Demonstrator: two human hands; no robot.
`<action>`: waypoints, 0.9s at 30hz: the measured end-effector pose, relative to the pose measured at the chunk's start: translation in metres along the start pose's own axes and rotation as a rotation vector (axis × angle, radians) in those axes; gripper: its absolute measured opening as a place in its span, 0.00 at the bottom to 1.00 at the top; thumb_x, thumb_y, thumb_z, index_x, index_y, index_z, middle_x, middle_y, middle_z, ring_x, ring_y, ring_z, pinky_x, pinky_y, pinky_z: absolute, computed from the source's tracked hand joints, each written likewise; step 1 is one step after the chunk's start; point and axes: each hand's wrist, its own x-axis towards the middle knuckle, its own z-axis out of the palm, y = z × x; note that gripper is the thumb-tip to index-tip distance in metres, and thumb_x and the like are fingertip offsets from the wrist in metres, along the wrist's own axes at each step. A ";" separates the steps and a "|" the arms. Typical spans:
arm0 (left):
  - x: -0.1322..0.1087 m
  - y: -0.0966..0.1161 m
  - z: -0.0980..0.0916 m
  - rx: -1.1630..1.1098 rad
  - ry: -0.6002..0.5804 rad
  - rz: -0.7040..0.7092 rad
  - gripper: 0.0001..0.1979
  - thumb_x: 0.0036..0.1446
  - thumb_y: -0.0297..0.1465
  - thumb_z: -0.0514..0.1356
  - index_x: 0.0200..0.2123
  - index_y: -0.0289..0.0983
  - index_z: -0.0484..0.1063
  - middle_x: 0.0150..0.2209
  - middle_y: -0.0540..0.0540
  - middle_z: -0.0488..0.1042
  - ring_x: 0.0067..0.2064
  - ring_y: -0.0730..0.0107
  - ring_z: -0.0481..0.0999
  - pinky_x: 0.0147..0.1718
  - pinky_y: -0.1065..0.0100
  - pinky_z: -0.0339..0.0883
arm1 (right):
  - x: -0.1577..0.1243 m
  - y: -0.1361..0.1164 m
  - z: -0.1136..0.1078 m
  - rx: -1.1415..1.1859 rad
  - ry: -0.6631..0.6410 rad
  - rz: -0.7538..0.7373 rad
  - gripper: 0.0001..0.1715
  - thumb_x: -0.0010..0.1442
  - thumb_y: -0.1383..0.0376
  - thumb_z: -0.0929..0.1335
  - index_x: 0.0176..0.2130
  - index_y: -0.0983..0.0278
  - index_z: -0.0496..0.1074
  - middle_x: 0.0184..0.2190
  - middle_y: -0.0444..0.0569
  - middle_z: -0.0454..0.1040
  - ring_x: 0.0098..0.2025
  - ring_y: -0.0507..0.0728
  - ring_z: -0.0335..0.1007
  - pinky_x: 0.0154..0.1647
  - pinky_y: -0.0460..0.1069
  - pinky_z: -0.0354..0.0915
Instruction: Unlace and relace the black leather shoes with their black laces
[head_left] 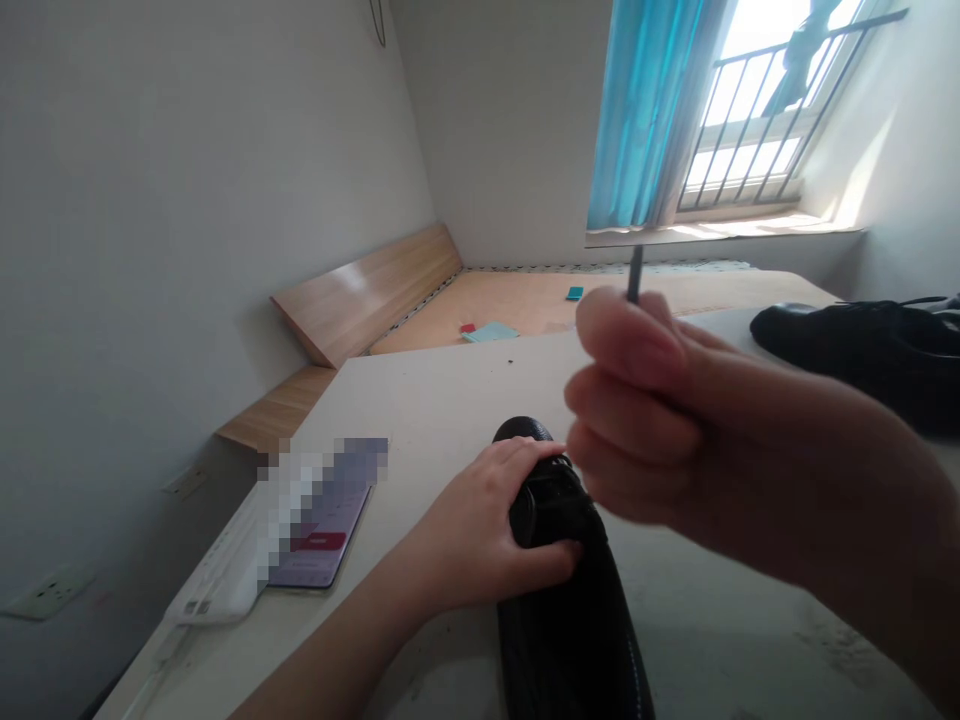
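Note:
A black shoe (570, 630) lies on the white table in front of me, its toe pointing away. My left hand (495, 520) is wrapped across the shoe's upper, thumb near the opening and fingers over the lacing area. Raised above and to the right of the shoe, my right hand (637, 410) is closed in a fist. A thin dark shoelace end (636, 275) sticks up from between its thumb and forefinger; the rest of the lace is hidden.
Another black shoe (862, 345) rests at the table's right. A phone (322, 540) and a white power strip (225, 570) lie at the left of the white table (420, 400). Beyond stands a bed base (525, 295) with a wooden headboard (382, 285), below a barred window.

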 end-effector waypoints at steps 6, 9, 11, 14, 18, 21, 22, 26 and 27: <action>0.002 -0.003 -0.001 -0.029 -0.057 0.015 0.31 0.53 0.47 0.64 0.57 0.38 0.69 0.55 0.40 0.68 0.59 0.50 0.65 0.61 0.51 0.57 | 0.042 -0.001 -0.018 -0.190 0.140 -0.161 0.21 0.73 0.62 0.55 0.29 0.61 0.62 0.18 0.35 0.45 0.17 0.46 0.39 0.16 0.41 0.43; 0.003 -0.006 0.001 -0.105 -0.020 0.039 0.21 0.59 0.43 0.59 0.52 0.39 0.72 0.50 0.43 0.71 0.55 0.53 0.68 0.59 0.52 0.58 | 0.058 0.010 -0.016 -0.266 0.124 -0.246 0.19 0.72 0.65 0.59 0.28 0.63 0.63 0.17 0.35 0.47 0.17 0.45 0.41 0.16 0.40 0.45; 0.003 -0.009 0.003 -0.153 0.005 0.068 0.16 0.60 0.39 0.59 0.49 0.40 0.74 0.48 0.44 0.73 0.53 0.56 0.70 0.58 0.54 0.59 | 0.063 0.017 -0.015 -0.295 0.088 -0.259 0.20 0.72 0.66 0.59 0.28 0.64 0.64 0.17 0.35 0.48 0.18 0.45 0.42 0.16 0.40 0.45; 0.003 -0.010 0.005 -0.217 0.051 0.107 0.13 0.59 0.34 0.61 0.46 0.39 0.75 0.47 0.45 0.74 0.52 0.59 0.71 0.57 0.59 0.60 | 0.064 0.021 -0.015 -0.333 0.042 -0.238 0.19 0.72 0.64 0.60 0.29 0.64 0.65 0.17 0.36 0.50 0.19 0.45 0.42 0.16 0.40 0.44; 0.004 -0.008 0.009 -0.266 0.126 0.119 0.11 0.58 0.31 0.62 0.44 0.39 0.78 0.46 0.45 0.73 0.51 0.62 0.72 0.55 0.64 0.62 | 0.060 0.019 -0.017 -0.354 0.021 -0.201 0.19 0.72 0.65 0.60 0.28 0.65 0.65 0.16 0.35 0.51 0.18 0.44 0.42 0.15 0.40 0.44; 0.005 -0.006 0.015 -0.260 0.231 0.121 0.08 0.55 0.27 0.62 0.37 0.39 0.80 0.43 0.45 0.72 0.48 0.64 0.73 0.52 0.64 0.64 | 0.059 0.017 -0.016 -0.338 0.015 -0.165 0.20 0.72 0.65 0.60 0.28 0.65 0.64 0.16 0.35 0.51 0.18 0.44 0.43 0.16 0.39 0.44; 0.004 -0.006 0.016 -0.251 0.261 0.123 0.07 0.55 0.27 0.61 0.35 0.39 0.80 0.41 0.46 0.71 0.46 0.64 0.73 0.50 0.64 0.65 | 0.059 0.016 -0.015 -0.340 0.016 -0.152 0.19 0.72 0.65 0.60 0.28 0.65 0.64 0.16 0.34 0.51 0.18 0.44 0.43 0.16 0.39 0.44; 0.003 -0.006 0.020 -0.122 0.325 0.077 0.06 0.55 0.28 0.60 0.35 0.39 0.76 0.37 0.47 0.74 0.42 0.61 0.73 0.46 0.59 0.65 | 0.058 0.014 -0.011 -0.355 -0.012 -0.119 0.19 0.72 0.67 0.60 0.27 0.65 0.64 0.16 0.34 0.51 0.18 0.43 0.44 0.16 0.39 0.45; 0.002 -0.006 0.020 -0.073 0.337 0.054 0.05 0.54 0.30 0.61 0.36 0.39 0.75 0.36 0.46 0.75 0.41 0.59 0.74 0.45 0.58 0.64 | 0.057 0.014 -0.010 -0.358 -0.030 -0.123 0.19 0.71 0.67 0.60 0.27 0.65 0.64 0.16 0.34 0.51 0.18 0.43 0.45 0.16 0.39 0.45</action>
